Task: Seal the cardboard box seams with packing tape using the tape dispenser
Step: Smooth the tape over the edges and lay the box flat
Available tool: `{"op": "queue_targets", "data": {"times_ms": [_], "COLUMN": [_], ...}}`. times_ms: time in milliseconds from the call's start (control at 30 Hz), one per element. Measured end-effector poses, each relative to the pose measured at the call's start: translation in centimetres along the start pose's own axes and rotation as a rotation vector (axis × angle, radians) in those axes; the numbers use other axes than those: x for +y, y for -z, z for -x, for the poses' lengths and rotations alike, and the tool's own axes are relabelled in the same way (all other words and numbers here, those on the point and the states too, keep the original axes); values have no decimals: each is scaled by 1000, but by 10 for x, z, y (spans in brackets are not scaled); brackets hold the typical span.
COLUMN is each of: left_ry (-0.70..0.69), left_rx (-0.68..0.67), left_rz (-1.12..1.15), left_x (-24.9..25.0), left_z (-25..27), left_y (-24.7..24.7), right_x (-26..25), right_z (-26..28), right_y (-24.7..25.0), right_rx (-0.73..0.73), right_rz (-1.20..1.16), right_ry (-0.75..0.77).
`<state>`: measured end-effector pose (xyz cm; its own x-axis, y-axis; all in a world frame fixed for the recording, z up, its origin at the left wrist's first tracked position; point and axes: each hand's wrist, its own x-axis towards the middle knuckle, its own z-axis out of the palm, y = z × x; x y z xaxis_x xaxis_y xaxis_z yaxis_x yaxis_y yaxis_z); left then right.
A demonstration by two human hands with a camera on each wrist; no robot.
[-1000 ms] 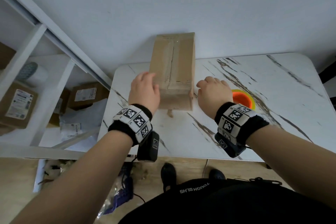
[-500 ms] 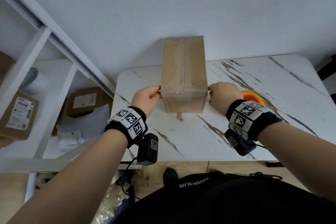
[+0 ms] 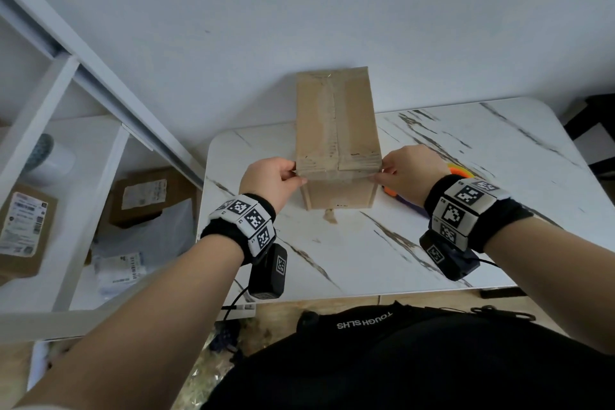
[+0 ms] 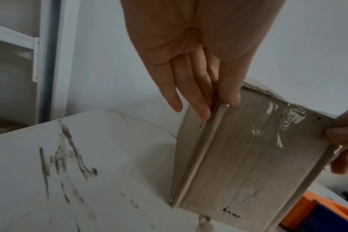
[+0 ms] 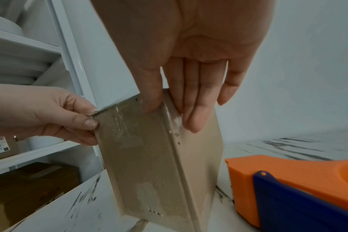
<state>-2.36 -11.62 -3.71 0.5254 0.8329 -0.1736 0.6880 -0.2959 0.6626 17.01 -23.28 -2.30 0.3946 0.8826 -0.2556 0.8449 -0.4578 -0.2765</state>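
One cardboard box [image 3: 336,130] stands on the marbled white table [image 3: 466,210] against a pale wall. Two hands pinch its near top corners, left hand [image 3: 269,180] and right hand [image 3: 407,170]. One orange tape dispenser [image 5: 292,186] lies just right; white shelves [image 3: 66,176] stand left.

matt cardboard box [image 3: 337,130], glossy tape [image 4: 288,119], marble-look table [image 3: 499,156].

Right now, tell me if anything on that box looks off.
The clear tape on the cardboard box near face is wrinkled and bubbled rather than flat. A torn brown scrap lies on the table below it. Both hands pinch the top corners.
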Motion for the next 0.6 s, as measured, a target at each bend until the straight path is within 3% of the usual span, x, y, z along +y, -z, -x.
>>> {"op": "queue_targets", "data": {"times_ms": [167,267,400,500,600], "left_ry": [5,11,-92,-225,-264], "left_rx": [23,-32,-97,-64,0], "left_rz": [-39,9,-92,-66,-68], "left_x": [0,-5,-9,-9,-10], "left_z": [-2,-6,-7,-9,-12], "left_y": [-1,1,7,6,3], "right_x": [-1,4,5,3,1], "right_z": [2,-2,-2,0,1], "right_y": [-10,-7,3,4,2], "right_rx": [76,23,39,131,154], "right_rz": [-15,-85,-168,-225,-257], "right_ry": [-33,-32,-26,29,96]}}
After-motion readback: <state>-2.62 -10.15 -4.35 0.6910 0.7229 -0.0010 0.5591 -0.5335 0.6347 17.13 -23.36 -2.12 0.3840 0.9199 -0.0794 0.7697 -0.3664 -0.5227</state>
